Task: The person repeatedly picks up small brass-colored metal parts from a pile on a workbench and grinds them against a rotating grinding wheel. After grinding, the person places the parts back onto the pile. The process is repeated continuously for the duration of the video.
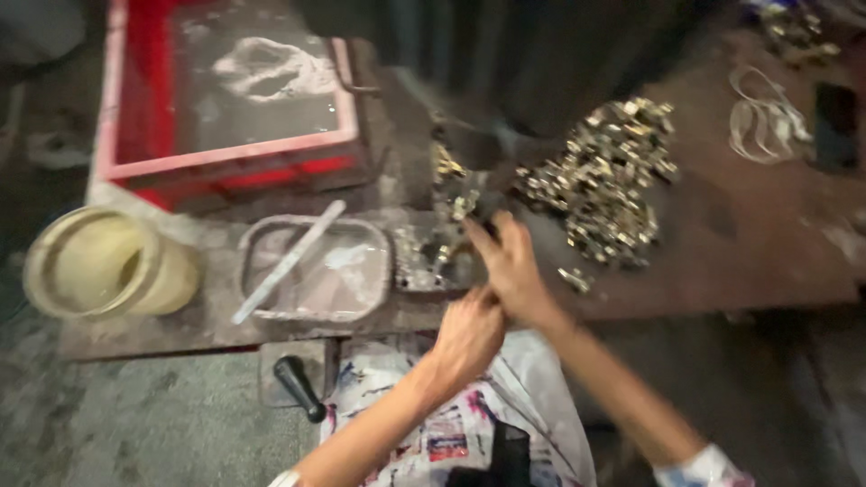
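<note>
While one red tray (135, 126) sits far left above one yellow tub (99, 261), a heap of brass pieces (604, 180) lies just beyond the right hand (510, 266), fingers spread toward it; the left hand (466, 335) curls loosely, grip unclear through blur.

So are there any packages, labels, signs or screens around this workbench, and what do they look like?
Printed cloth: on the person's lap at the bottom edge, white with red and blue label-like patches, too blurred to make out.
Dark flat slab: far right of the bench, black and rectangular, possibly a phone lying there; no lit screen shows.
No packages or signs can be made out.
</note>
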